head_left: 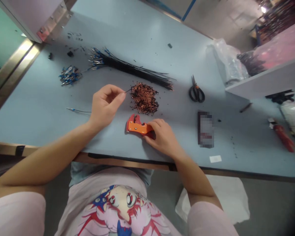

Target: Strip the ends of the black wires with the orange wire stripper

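black wire pinched in the left hand, orange wire stripper gripped in the right

in the head view, both bare hands are over a pale blue counter [44, 108]. the left hand [102, 106] has its thumb and forefinger closed on a thin black wire [127, 91], whose short free end points right, toward a pile of copper and black clippings [145, 98]. on the other side of that hand, a wire with a blue-sleeved metal tip [73, 109] runs out to the left along the counter; the hand hides whether it is the same wire.

the right hand [164, 136] has its fingers wrapped around the handle end of an orange wire stripper [137, 127], just below the pile. the tool's head faces left, its notch turned up toward the clippings and apart from the black wire.

beyond the pile, a long bundle of black wires [135, 70] lies slantwise, its blue-sleeved tips gathered at the left. further left is a small heap of blue-and-metal pieces [70, 75], with dark scraps scattered behind it. to the right of the pile lie black-handled scissors [197, 93], a blurred-out rectangular object [206, 129] nearer the front edge, and a small white label [215, 159] near that edge.
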`<action>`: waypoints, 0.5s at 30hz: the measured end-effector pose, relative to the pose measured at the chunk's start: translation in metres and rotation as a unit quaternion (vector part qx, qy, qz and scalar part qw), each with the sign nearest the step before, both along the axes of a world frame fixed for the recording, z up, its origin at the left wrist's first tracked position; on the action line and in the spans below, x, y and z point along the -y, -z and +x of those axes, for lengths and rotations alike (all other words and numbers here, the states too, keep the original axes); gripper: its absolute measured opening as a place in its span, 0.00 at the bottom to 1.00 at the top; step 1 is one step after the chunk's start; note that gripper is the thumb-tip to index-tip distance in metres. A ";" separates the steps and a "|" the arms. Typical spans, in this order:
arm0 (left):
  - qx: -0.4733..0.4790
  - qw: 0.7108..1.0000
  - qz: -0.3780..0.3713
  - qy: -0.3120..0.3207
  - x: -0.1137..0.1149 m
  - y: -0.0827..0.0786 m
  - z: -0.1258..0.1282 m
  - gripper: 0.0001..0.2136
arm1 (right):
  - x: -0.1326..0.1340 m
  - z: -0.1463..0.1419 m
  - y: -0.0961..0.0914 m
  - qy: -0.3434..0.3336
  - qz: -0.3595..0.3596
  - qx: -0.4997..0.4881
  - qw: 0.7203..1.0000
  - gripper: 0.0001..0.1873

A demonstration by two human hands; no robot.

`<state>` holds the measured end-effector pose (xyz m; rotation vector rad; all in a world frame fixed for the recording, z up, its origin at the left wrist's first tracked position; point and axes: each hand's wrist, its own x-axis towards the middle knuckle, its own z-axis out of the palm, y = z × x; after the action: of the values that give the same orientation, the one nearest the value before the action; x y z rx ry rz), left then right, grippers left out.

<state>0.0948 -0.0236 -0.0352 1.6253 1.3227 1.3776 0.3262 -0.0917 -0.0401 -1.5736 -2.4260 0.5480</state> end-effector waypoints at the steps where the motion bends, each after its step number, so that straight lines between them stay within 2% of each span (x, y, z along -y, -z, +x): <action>1: 0.002 1.000 0.002 -0.006 0.000 0.000 0.000 0.04 | -0.001 0.002 -0.002 0.010 -0.009 -0.028 1.000 0.14; 4: 0.015 0.999 0.011 -0.032 0.001 0.001 0.001 0.03 | -0.003 0.012 -0.009 0.086 -0.058 -0.171 0.980 0.17; 6: 0.018 0.999 0.015 -0.043 0.002 0.001 0.002 0.03 | -0.004 0.020 -0.014 0.134 -0.101 -0.283 0.944 0.18; 8: 0.010 0.999 0.022 -0.046 0.004 0.000 0.004 0.03 | -0.005 0.025 -0.018 0.150 -0.153 -0.395 0.893 0.19; 11: 0.008 0.999 0.043 -0.029 0.010 0.000 0.007 0.02 | -0.006 0.023 -0.019 0.161 -0.247 -0.531 0.795 0.19; 13: 0.008 0.999 0.048 -0.007 0.014 0.001 0.010 0.02 | -0.006 0.015 -0.015 0.180 -0.298 -0.571 0.744 0.20; 15: 0.001 0.999 0.047 0.020 0.018 0.002 0.013 0.03 | -0.006 0.007 -0.011 0.196 -0.340 -0.584 0.710 0.20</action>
<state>0.1078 -0.0419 -0.0368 1.7015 1.2343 1.4379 0.3333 -0.0859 -0.0294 -1.1719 -0.9014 1.7710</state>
